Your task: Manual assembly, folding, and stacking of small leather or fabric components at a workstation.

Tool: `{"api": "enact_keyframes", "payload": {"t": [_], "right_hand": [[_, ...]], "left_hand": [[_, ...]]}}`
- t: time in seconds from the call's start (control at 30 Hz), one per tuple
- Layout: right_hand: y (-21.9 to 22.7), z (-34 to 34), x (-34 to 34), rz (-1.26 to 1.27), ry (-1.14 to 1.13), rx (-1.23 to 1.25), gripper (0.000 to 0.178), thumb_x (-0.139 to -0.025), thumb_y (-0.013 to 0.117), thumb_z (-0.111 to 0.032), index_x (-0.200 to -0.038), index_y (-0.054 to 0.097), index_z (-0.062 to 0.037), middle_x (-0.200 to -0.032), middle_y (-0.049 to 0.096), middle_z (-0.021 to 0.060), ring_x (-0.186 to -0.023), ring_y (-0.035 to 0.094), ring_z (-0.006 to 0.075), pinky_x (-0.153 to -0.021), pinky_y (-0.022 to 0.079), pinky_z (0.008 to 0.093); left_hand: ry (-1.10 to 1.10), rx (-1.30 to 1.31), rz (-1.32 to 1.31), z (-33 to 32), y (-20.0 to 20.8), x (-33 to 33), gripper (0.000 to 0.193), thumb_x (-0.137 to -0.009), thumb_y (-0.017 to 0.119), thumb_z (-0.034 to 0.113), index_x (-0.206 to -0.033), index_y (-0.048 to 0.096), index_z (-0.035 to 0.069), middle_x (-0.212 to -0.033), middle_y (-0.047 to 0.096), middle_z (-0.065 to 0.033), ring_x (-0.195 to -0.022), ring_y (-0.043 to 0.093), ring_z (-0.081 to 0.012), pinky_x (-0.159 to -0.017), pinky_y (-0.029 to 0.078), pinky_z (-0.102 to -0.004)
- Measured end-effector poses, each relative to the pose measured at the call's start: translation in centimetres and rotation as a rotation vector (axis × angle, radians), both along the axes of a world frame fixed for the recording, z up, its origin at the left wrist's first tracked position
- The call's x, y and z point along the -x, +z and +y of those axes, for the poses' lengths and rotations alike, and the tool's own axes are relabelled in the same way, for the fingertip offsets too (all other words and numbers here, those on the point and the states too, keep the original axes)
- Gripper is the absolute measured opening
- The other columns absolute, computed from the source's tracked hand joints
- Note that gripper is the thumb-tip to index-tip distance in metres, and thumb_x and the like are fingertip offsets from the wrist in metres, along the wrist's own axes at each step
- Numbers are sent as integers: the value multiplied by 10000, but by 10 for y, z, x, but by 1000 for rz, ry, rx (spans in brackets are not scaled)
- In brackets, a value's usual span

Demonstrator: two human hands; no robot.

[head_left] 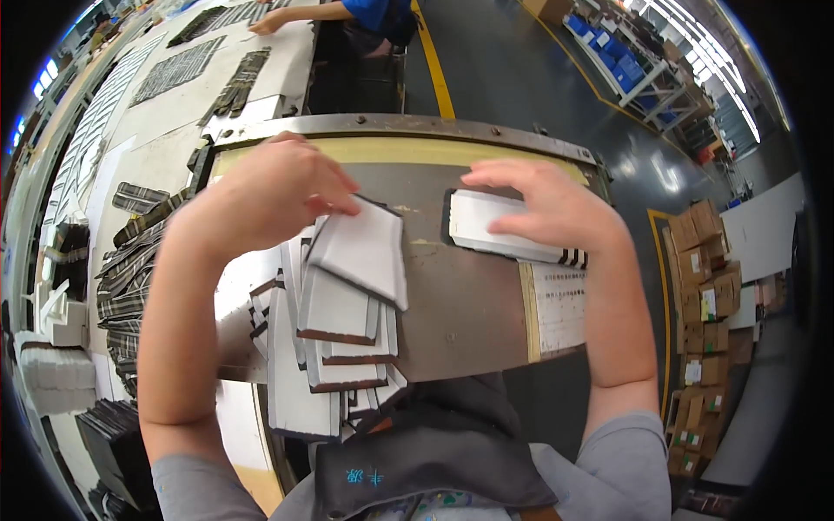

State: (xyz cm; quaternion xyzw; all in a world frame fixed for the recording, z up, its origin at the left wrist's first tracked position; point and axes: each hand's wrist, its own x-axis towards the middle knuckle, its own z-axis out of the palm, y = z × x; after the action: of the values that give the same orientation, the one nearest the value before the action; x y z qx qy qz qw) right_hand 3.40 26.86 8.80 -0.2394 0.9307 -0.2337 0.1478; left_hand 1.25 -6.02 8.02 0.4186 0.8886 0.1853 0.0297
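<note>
White pieces (343, 306) seem to be getting piled on the table (456, 326); next, a neat pinch may be needed. The top piece (365, 243) is reached by the bent left hand (274, 187); whether it is gripped cannot be seen. The right hand (556, 204) is held, fingers spread, over a white stack (479, 215), partly hidden.

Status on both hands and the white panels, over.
Left hand: fingers at the top white, dark-edged panel of a fanned pile. Right hand: open over a white, black-edged oblong piece, contact unclear. Pile extends past near edge of grey table.
</note>
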Motion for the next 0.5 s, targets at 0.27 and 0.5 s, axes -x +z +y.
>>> {"api": "enact_keyframes", "payload": {"t": [0.27,0.5], "right_hand": [[-61,30,-57,467,-12,32,524,-824,772,-125,-1327,637,-69,-1374,610,164,-1243,583,347,-1090,438,425],[-63,30,-57,173,-192,380,462,-862,759,-115,-1306,648,-54,-1307,651,137,-1192,625,275,-1043,478,370]], "left_hand": [[-151,51,-348,42,26,-26,168,-876,731,72,-1036,776,48,-1101,747,-98,-1045,675,-301,-954,516,-394],[-239,116,-162,79,-5,-30,322,-873,692,43,-1194,668,40,-1216,659,-129,-1148,610,-343,-1018,473,-427]]}}
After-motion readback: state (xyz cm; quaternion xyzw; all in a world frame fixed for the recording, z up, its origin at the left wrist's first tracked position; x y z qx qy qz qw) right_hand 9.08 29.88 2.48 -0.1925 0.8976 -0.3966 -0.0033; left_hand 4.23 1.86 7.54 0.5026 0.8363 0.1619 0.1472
